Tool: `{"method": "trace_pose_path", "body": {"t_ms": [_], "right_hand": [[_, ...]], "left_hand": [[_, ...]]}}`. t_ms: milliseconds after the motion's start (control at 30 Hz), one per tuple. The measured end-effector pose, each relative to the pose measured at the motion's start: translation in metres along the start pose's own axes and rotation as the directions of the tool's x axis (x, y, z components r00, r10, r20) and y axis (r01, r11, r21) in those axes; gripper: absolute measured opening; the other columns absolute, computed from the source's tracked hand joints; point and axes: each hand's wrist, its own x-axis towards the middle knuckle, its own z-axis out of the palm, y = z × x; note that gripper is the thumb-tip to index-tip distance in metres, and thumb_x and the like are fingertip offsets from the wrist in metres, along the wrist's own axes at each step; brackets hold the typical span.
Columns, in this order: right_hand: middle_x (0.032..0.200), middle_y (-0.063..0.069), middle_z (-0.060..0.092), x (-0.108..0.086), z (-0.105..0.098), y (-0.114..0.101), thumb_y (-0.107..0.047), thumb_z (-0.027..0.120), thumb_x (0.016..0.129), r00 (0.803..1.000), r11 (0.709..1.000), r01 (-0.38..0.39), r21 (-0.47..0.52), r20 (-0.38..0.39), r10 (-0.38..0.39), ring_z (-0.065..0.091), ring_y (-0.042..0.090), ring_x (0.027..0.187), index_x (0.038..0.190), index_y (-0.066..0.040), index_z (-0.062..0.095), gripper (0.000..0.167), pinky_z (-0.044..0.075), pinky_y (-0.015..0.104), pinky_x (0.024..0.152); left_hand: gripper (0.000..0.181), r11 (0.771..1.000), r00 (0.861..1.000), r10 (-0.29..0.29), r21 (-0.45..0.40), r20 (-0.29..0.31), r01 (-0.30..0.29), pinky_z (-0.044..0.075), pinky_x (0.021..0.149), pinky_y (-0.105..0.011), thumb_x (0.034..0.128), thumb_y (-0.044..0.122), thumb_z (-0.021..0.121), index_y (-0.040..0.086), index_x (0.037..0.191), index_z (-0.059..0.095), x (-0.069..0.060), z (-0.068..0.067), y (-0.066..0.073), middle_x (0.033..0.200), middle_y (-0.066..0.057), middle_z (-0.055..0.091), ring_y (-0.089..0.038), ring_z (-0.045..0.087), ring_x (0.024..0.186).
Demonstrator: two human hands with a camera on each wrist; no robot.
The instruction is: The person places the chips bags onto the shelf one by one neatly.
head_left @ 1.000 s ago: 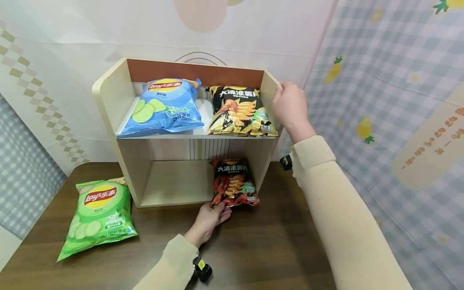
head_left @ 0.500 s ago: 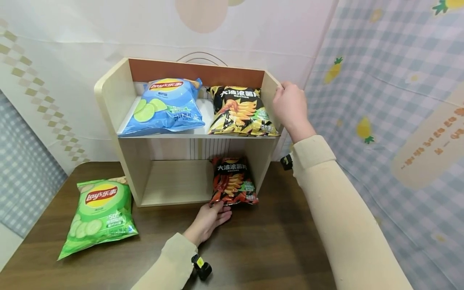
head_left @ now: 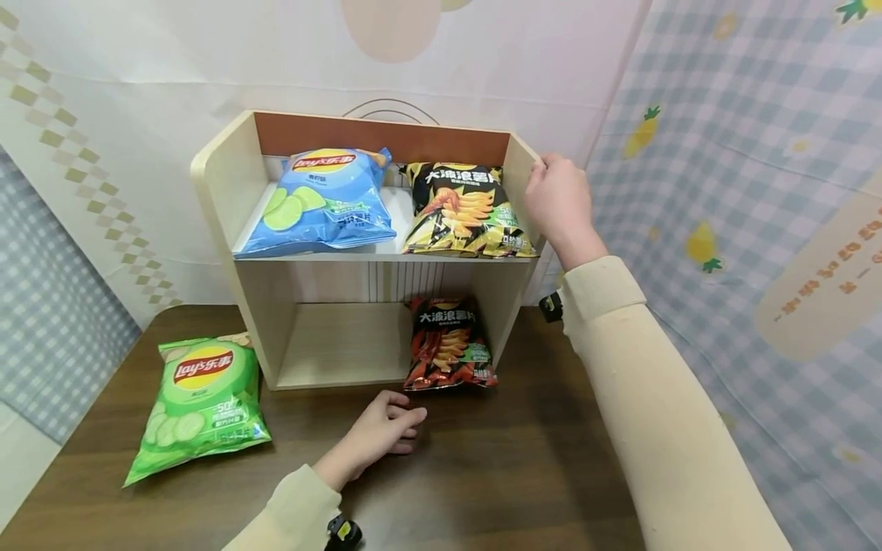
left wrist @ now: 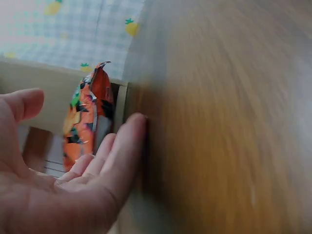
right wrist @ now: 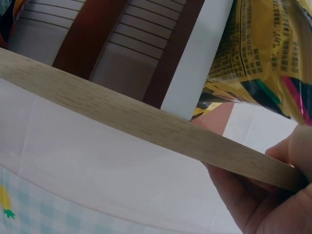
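My right hand (head_left: 561,200) grips the upper right side panel of a small wooden shelf (head_left: 344,376); in the right wrist view the thumb and fingers lie on either side of the panel (right wrist: 131,122). My left hand (head_left: 377,432) is just in front of the lower shelf, fingers loosely bent and holding nothing. Beyond it, a red and black bag of chips (head_left: 451,348) lies at the right of the lower compartment, apart from the hand. On the upper level lie a blue bag of chips (head_left: 327,203) at left and a black and gold bag of chips (head_left: 468,214) at right.
A green bag of chips (head_left: 203,405) lies on the brown table (head_left: 482,482), left of the shelf. Behind stands a pale printed cloth (head_left: 524,61), with a checked cloth (head_left: 751,191) at the right.
My left hand has let go of the red and black bag's front edge and drawn back to the left and towards me. The right hand keeps its grip on the panel.
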Motion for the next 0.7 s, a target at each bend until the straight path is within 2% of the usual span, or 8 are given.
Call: {"method": "trace_pose_path", "body": {"t_ms": [33,100,167,233,433,533,700], "right_hand": [[0.118,0.023,0.063,0.0,0.0,0.0,-0.023,0.031,0.103,1.0,1.0,0.0,0.001,0.0,0.0,0.061,0.039,0.105,0.127,0.001,0.058,0.043,0.049,0.048,0.088],[0.119,0.023,0.063,0.0,-0.001,0.001,-0.023,0.031,0.104,1.0,1.0,-0.001,0.003,0.002,0.001,0.061,0.039,0.105,0.127,0.001,0.058,0.043,0.049,0.049,0.088],[0.119,0.023,0.062,-0.001,-0.002,0.001,-0.023,0.031,0.104,1.0,1.0,-0.002,0.004,0.007,0.001,0.061,0.039,0.105,0.127,0.001,0.057,0.043,0.049,0.048,0.088],[0.12,0.023,0.062,-0.001,-0.001,0.001,-0.023,0.031,0.104,1.0,1.0,-0.003,0.003,0.013,0.003,0.06,0.039,0.106,0.128,0.001,0.057,0.043,0.049,0.048,0.088],[0.119,0.023,0.062,-0.001,0.0,0.001,-0.024,0.031,0.104,1.0,1.0,0.0,0.003,0.016,0.0,0.061,0.039,0.106,0.127,0.001,0.057,0.044,0.049,0.048,0.088],[0.119,0.023,0.063,-0.001,0.0,0.001,-0.024,0.03,0.104,1.0,1.0,0.003,0.004,0.016,-0.004,0.061,0.039,0.105,0.127,0.001,0.057,0.044,0.049,0.049,0.087],[0.118,0.023,0.062,-0.001,0.0,0.001,-0.024,0.03,0.104,1.0,1.0,0.0,0.007,0.018,0.0,0.061,0.039,0.105,0.127,0.002,0.057,0.044,0.049,0.049,0.087]], "left_hand": [[0.07,0.995,1.0,0.019,0.099,-0.018,-0.017,0.055,0.071,-0.041,0.0895,0.044,0.067,-0.002,0.134,0.038,-0.004,-0.002,0.002,0.114,-0.017,0.057,-0.028,0.065,0.089],[0.071,0.958,0.997,0.056,0.286,-0.06,-0.037,0.054,0.072,-0.04,0.0864,0.052,0.067,0.003,0.132,0.043,-0.011,-0.007,0.005,0.112,-0.011,0.06,-0.022,0.064,0.087],[0.072,0.896,0.99,0.096,0.443,-0.104,-0.041,0.051,0.073,-0.04,0.0836,0.058,0.067,0.008,0.131,0.046,-0.018,-0.012,0.008,0.112,-0.006,0.062,-0.018,0.063,0.086],[0.073,0.828,0.979,0.143,0.559,-0.143,-0.039,0.05,0.077,-0.041,0.0821,0.062,0.066,0.011,0.131,0.048,-0.024,-0.018,0.01,0.112,-0.004,0.063,-0.016,0.062,0.09],[0.075,0.642,0.937,0.271,0.767,-0.222,-0.004,0.05,0.079,-0.047,0.0795,0.064,0.066,0.015,0.133,0.049,-0.044,-0.038,0.016,0.116,-0.003,0.064,-0.019,0.063,0.099],[0.075,0.587,0.922,0.313,0.81,-0.229,0.001,0.05,0.079,-0.05,0.08,0.065,0.065,0.014,0.132,0.049,-0.052,-0.049,0.019,0.118,-0.005,0.063,-0.023,0.063,0.101],[0.074,0.524,0.905,0.355,0.852,-0.236,0.016,0.049,0.079,-0.054,0.083,0.058,0.066,0.006,0.132,0.048,-0.06,-0.068,0.022,0.121,-0.012,0.061,-0.033,0.061,0.105]]}}
